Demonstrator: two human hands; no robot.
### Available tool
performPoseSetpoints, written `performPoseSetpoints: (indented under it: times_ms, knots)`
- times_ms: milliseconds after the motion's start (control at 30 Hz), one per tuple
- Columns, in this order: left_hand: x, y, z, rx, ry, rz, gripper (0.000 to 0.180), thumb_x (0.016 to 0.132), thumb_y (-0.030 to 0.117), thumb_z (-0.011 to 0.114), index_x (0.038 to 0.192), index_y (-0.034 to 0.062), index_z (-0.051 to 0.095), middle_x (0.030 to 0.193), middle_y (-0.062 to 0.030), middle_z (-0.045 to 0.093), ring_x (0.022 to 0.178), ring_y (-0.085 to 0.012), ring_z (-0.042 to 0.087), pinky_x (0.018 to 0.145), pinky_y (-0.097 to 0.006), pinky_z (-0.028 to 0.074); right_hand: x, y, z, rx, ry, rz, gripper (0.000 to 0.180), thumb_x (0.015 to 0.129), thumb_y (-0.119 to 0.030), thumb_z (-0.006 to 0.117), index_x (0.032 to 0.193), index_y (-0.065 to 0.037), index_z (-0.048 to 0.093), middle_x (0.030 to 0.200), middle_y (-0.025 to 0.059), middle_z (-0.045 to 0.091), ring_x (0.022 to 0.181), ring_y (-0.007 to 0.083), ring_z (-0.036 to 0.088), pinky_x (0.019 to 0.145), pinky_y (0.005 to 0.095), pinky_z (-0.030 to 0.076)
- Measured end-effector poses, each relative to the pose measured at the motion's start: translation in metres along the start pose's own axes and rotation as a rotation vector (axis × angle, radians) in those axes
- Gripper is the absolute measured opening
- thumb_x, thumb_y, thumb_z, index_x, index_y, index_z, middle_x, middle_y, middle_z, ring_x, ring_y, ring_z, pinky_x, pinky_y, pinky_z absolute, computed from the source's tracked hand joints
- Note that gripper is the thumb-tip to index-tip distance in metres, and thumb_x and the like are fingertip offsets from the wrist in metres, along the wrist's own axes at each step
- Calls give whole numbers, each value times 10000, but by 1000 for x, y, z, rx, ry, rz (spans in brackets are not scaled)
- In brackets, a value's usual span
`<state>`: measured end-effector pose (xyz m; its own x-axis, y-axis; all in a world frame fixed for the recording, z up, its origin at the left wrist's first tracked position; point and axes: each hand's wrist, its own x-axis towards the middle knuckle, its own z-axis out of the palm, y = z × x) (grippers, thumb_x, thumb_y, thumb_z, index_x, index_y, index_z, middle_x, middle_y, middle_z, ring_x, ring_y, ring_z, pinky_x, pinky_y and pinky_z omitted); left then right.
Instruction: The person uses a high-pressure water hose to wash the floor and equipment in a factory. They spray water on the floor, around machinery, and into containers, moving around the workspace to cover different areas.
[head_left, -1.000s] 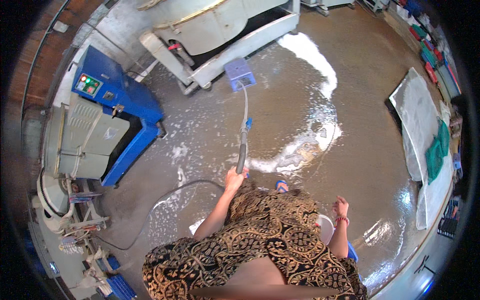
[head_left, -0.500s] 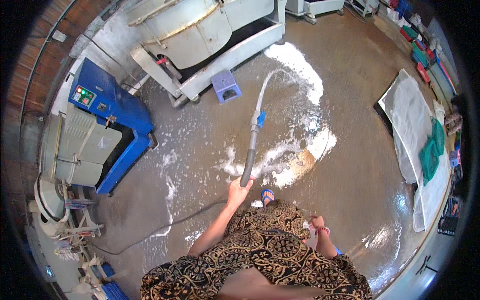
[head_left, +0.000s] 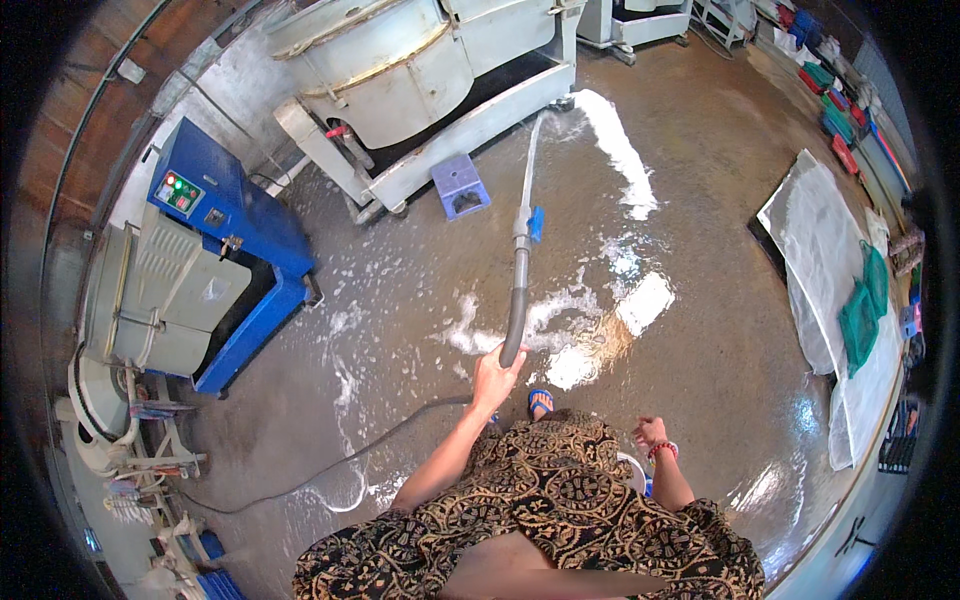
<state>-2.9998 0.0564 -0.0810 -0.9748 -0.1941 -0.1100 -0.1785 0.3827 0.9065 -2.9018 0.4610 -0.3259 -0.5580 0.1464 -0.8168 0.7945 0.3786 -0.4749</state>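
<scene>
A blue machine [head_left: 225,215] with a grey housing stands at the left, a dark cable [head_left: 330,465] trailing across the wet concrete floor [head_left: 400,320] in front of it. Just right of it sit a large pale mixer drum [head_left: 370,60] on a frame and a small purple stool [head_left: 460,187]. The hose [head_left: 516,300] is a grey tube ending in a nozzle with a blue fitting, held out over the middle of the floor and pointing away; a water jet [head_left: 530,160] shoots from it toward the mixer's frame, where white foam [head_left: 620,150] spreads. Open wet floor lies on both sides of the hose. The left hand [head_left: 495,375] has its grip closed around the hose's near end. The right hand [head_left: 650,432] hangs by the patterned dress, fingers curled in, holding nothing. At the far right lie pale sheets [head_left: 820,260] with a green cloth [head_left: 860,315].
</scene>
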Motion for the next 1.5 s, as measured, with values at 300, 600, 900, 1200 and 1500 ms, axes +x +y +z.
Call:
performPoseSetpoints:
  times_ms: [300, 600, 900, 1200, 1500]
  knots:
    - [-28, -11, 14, -8, -312, -267, 128, 804, 136, 616, 916, 82, 645, 734, 13, 606, 689, -81, 536, 641, -273, 439, -20, -49, 1, -150, -83, 19, 340, 820, -57, 443, 1127, -66, 587, 721, 93, 647, 560, 167, 595, 487, 298, 501]
    - [-31, -15, 48, 4, -470, -166, 143, 782, 132, 601, 907, 72, 635, 705, -35, 642, 637, -106, 598, 588, -286, 470, -29, -19, -24, -150, -57, 127, 386, 772, 5, 500, 1141, -69, 583, 678, 88, 626, 518, 150, 561, 450, 281, 466]
    - [-14, -10, 69, -16, -292, -48, 131, 814, 146, 608, 923, 82, 643, 744, -45, 646, 641, -119, 602, 598, -290, 470, -33, 14, -32, 26, 32, 128, 439, 666, 28, 591, 1084, -97, 637, 644, 64, 619, 505, 127, 560, 442, 279, 448]
    - [-2, 22, 53, 28, -162, -26, 117, 806, 122, 612, 914, 90, 644, 712, 15, 597, 663, -65, 519, 625, -264, 436, -33, 31, -46, 26, 10, 176, 312, 845, -72, 451, 1135, -71, 567, 752, 124, 648, 525, 191, 575, 446, 320, 491]
    - [-17, -24, 55, 45, -234, -109, 140, 778, 154, 632, 901, 90, 648, 733, -40, 636, 683, -132, 589, 644, -304, 463, -16, 21, -29, 38, 17, 74, 338, 773, -44, 480, 1084, -63, 610, 684, 105, 642, 540, 162, 603, 451, 293, 494]
